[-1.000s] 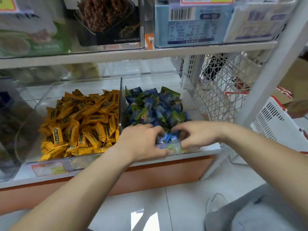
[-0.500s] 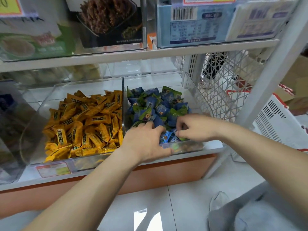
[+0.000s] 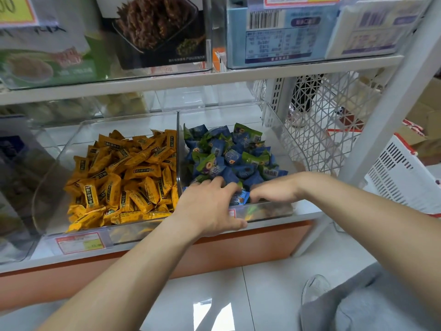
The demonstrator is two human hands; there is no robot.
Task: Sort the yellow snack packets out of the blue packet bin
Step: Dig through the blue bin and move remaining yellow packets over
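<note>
Closest to the viewer, the left hand (image 3: 210,206) lies over the front of the blue packet bin (image 3: 281,142). Its fingers are spread and fairly straight on the blue packets (image 3: 229,158), and its thumb stretches outside along the bin's clear front wall. It grasps nothing that can be seen. Just beside it, the right hand (image 3: 274,189) dips into the same front area with fingers bent down among the wrappers. Their tips are hidden, so whether it holds a packet cannot be told.

No yellow packet shows on top of the blue heap. A yellow patch (image 3: 248,212) shows through the front wall, low beneath the hands; it may be a stray packet or only a reflection. The yellow snack packets (image 3: 119,177) plainly in view fill the neighbouring clear bin (image 3: 55,177) on the left, parted from the blue one by an upright wall. Both bins stand on the lowest shelf (image 3: 310,209), above a tiled floor (image 3: 274,271).

Likely hazards:
- Raking with two hands near the low front wall could push blue packets over its edge onto the floor.
- A blind pinch under the heap could lift a blue packet along with a yellow one.
- Strays at the bottom could be missed, since the heap covers them.
- Thumb pressure could slide the light bin forward.
</note>
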